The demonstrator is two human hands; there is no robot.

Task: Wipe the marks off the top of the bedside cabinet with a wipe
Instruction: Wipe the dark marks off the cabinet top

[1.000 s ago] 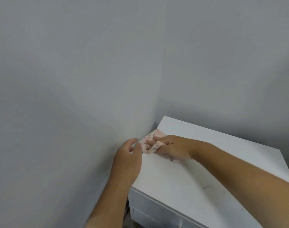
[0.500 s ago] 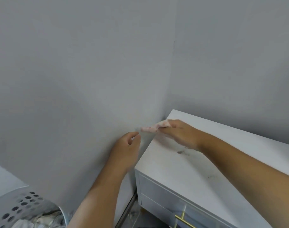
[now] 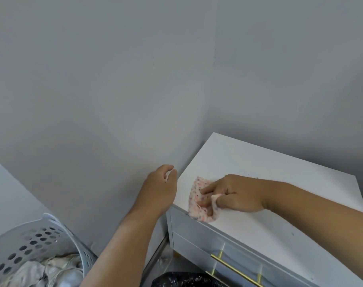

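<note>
A white bedside cabinet (image 3: 267, 166) stands in the corner of two grey walls. My right hand (image 3: 234, 193) presses a pink speckled wipe (image 3: 197, 200) flat on the cabinet top, near its front left corner. Fingers pinch a fold of the wipe. A few small dark marks (image 3: 249, 174) show on the top just behind the hand. My left hand (image 3: 159, 188) hovers beside the cabinet's left edge, fingers loosely curled, holding nothing.
A white perforated laundry basket (image 3: 31, 243) with pale cloth in it stands at the lower left. A black plastic bag (image 3: 186, 279) lies on the floor below the cabinet. Gold handles (image 3: 236, 270) run across the drawer fronts.
My right hand has drawn the wipe from the back left corner toward the front left edge of the top. The left hand stayed beside the cabinet. The view tilted down.
</note>
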